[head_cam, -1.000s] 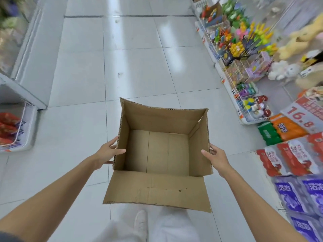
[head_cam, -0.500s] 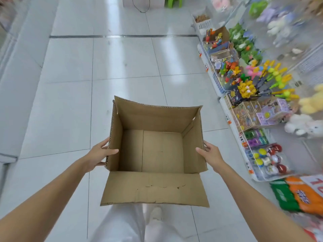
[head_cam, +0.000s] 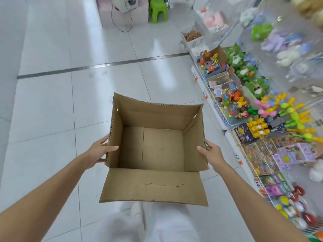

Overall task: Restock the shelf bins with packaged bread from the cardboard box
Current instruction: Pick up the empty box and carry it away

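Note:
An open brown cardboard box (head_cam: 153, 184) is carried in front of me above the tiled floor, its inside bare and its near flap hanging toward me. My left hand (head_cam: 97, 152) grips the box's left wall, thumb over the rim and fingers outside. On the opposite wall, my right hand (head_cam: 212, 152) holds on the same way. No packaged bread shows in the box or anywhere in view.
Low shelves (head_cam: 215, 109) along the right hold small toys, boxed figures and plush animals. A white basket (head_cam: 193, 39) stands at the shelf's far end. A green stool (head_cam: 157, 10) and a pink cabinet (head_cam: 122, 13) stand at the back. White tiled floor (head_cam: 52, 110) stretches ahead and left.
I have walked forward along the aisle with the box; the bagged goods and left shelf have dropped out of view and the toy shelves have slid nearer. Both hands keep their hold.

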